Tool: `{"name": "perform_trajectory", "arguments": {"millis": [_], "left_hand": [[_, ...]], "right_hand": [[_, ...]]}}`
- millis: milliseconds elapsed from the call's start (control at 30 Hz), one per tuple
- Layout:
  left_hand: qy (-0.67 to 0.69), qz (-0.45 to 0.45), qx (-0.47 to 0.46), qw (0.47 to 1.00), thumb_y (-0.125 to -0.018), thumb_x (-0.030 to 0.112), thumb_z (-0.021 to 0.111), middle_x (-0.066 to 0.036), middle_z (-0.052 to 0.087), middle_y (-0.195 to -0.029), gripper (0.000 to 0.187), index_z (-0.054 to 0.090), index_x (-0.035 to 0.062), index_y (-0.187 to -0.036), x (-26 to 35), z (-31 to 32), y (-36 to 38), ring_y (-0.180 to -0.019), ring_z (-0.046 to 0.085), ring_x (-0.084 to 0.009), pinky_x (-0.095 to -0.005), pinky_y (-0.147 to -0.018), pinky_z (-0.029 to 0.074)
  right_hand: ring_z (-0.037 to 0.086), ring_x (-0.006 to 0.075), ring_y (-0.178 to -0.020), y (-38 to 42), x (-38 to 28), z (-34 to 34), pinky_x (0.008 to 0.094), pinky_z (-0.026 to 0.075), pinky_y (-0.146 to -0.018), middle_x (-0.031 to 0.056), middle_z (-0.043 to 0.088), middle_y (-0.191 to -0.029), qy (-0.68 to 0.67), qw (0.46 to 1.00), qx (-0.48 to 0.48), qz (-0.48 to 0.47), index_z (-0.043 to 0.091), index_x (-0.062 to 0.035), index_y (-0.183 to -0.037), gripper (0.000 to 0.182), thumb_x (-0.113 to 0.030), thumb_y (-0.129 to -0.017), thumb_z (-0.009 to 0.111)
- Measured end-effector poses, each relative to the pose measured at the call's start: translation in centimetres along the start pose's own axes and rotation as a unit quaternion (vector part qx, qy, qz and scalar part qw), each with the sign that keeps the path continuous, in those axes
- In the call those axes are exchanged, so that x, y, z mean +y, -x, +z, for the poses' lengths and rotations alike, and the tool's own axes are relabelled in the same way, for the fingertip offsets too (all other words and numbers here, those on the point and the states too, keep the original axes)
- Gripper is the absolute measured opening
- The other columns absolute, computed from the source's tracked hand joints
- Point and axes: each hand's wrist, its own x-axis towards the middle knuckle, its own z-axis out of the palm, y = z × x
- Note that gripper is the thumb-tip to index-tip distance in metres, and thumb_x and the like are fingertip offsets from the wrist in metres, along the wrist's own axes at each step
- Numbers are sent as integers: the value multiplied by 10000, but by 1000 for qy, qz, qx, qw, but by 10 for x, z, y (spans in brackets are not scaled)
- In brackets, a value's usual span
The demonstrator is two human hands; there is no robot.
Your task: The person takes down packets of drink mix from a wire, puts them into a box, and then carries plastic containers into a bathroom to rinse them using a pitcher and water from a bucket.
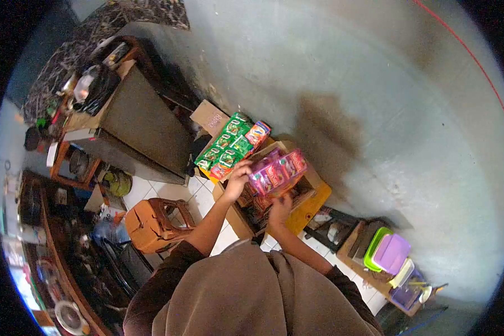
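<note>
Brown cloth of your clothing is nearest to the camera, and it covers your body and the upper part of your sleeves. Your left hand is at the left edge of the pink packets, with its fingers bent and closed on this edge; the thumb is difficult to see. Your right hand is just below the same packets, and its fingertips go out of sight near them, so I cannot tell how far these are open or whether they hold something. The pink packets are above the open cardboard box, tilted, and they hide a part of its inside; what lies deeper is dark and I cannot name it. Under the box you have a yellow desk, of which only some parts are visible. Beside the box, at its far left, lie green packets; their small print is too blurred to read. Behind them, a cardboard flap shows letters which I cannot read surely.
</note>
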Motion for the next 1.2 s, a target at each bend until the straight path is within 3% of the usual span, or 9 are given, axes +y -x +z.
{"name": "perform_trajectory", "arguments": {"millis": [167,267,400,433,567,700,967,1033,1200], "left_hand": [[-329,-81,-103,935,-645,15,485,-183,455,-1046,243,538,35,-880,-22,-3,30,-1001,432,-329,-414,-844,368],[-351,-177,-11,919,-678,68,499,-158,433,-1094,332,484,63,-1009,16,19,20,-1036,412,-322,-455,-864,345],[-503,-46,-92,858,-722,165,496,-99,395,-1173,417,402,94,-1123,5,35,19,-1124,342,-311,-558,-908,225],[-537,55,-138,831,-735,191,486,-82,392,-1186,414,402,99,-1130,-10,37,23,-1147,322,-305,-582,-915,184],[-559,-66,-275,779,-768,337,442,-62,291,-1306,526,336,113,-1232,-43,40,45,-1217,234,-269,-658,-889,76],[-545,-128,-344,753,-762,515,366,-70,226,-1349,591,243,275,-1288,-44,42,30,-1248,181,-269,-674,-882,46],[-340,46,-227,911,-782,258,519,-117,263,-1314,459,384,138,-1203,170,164,5,-1214,236,-293,-604,-933,71],[-148,197,-227,942,-723,124,571,-114,327,-1272,452,418,82,-1146,222,222,29,-1179,274,-287,-459,-971,159],[69,321,-326,886,-727,116,554,-145,348,-1244,415,432,39,-1116,304,371,126,-1123,340,-292,-387,-943,247]], "right_hand": [[499,277,-864,24,30,31,346,370,-774,150,512,-994,100,888,-166,417,464,25,-1041,421,-42,-633,544],[455,315,-981,23,28,27,367,354,-824,187,479,-1052,93,949,-158,256,394,42,-1114,518,-34,-627,552],[418,345,-1039,17,3,28,385,339,-872,231,461,-1072,233,965,-32,-116,415,25,-1103,490,-84,-652,570],[418,345,-1039,17,6,25,385,339,-872,231,461,-1072,234,966,-20,-110,415,25,-1103,490,-84,-652,570],[534,269,-897,0,-12,-18,357,407,-819,142,555,-953,225,893,-379,88,438,-40,-1110,433,-126,-706,567],[528,160,-874,13,12,-75,305,415,-791,73,551,-960,56,925,-376,24,446,-71,-1130,400,-140,-748,542],[507,127,-895,26,5,-263,252,410,-755,62,514,-1069,-203,978,-2,-41,438,-11,-1118,334,9,-786,468],[508,122,-895,46,-5,-332,252,410,-758,65,519,-1065,-209,970,109,-67,443,-10,-1109,327,12,-784,469],[517,145,-895,136,-27,-494,274,422,-795,87,523,-1047,-208,926,299,-102,453,1,-1063,295,60,-774,437]]}}
